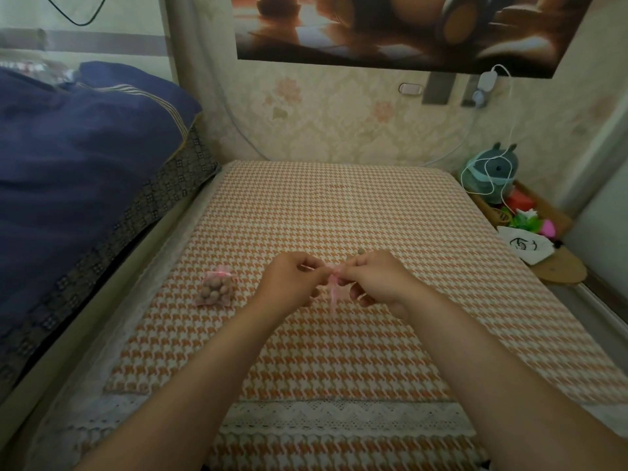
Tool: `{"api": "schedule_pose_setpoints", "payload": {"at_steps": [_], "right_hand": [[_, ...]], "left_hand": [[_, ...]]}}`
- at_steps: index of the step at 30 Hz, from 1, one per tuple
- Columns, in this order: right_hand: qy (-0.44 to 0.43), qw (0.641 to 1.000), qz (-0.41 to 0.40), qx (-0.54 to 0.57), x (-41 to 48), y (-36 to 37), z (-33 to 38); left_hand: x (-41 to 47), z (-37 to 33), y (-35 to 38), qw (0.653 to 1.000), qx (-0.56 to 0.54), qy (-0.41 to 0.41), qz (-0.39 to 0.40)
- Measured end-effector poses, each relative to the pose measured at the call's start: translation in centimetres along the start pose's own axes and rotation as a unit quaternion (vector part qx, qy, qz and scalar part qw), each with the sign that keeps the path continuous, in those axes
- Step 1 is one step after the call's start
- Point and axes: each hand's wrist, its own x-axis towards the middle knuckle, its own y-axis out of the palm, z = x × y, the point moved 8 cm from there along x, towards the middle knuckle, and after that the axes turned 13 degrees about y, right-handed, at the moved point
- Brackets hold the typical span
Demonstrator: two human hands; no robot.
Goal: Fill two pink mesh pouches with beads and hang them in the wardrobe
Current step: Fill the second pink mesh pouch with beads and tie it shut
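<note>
Thin pink mesh pouch (334, 295) held above middle of orange-and-white houndstooth-covered worktop (339, 205). Its top pinched by left hand (289, 278) and right hand (377, 280), both grips closed on it. Bead-filled pink mesh pouch (216, 290) laid near left edge.

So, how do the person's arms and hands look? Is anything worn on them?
The left forearm and the right forearm are bare down to the lower edge of the picture; no sleeves show. The left hand and the right hand are bare too, without gloves. I see no ring, watch or bracelet, and no markings.
</note>
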Motion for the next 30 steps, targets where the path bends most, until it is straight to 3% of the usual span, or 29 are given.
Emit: {"api": "schedule_pose_setpoints", "payload": {"at_steps": [5,9,12,17,22,30], "right_hand": [[-0.015,0.999,-0.017,-0.048,0.0,0.2,0.1],[-0.049,0.978,-0.113,-0.168,0.1,-0.8,0.5],[-0.059,0.963,-0.148,-0.216,-0.2,-1.1,0.9],[-0.067,0.971,-0.093,-0.209,-0.6,-0.2,0.9],[-0.077,0.959,-0.119,-0.245,-0.5,-0.7,1.1],[-0.178,0.946,-0.040,-0.269,-1.6,0.0,2.4]], "left_hand": [[-0.1,0.3,-0.2,0.999,0.029,-0.017,0.015],[0.2,-0.3,-0.7,0.993,0.119,0.015,-0.009],[0.1,-0.5,0.0,0.993,0.118,0.029,0.000],[0.1,-1.0,0.7,0.993,0.089,0.073,0.030],[-0.3,-2.0,1.4,0.980,0.115,0.131,0.091],[0.0,-2.4,0.5,0.976,0.168,0.120,0.066]]}}
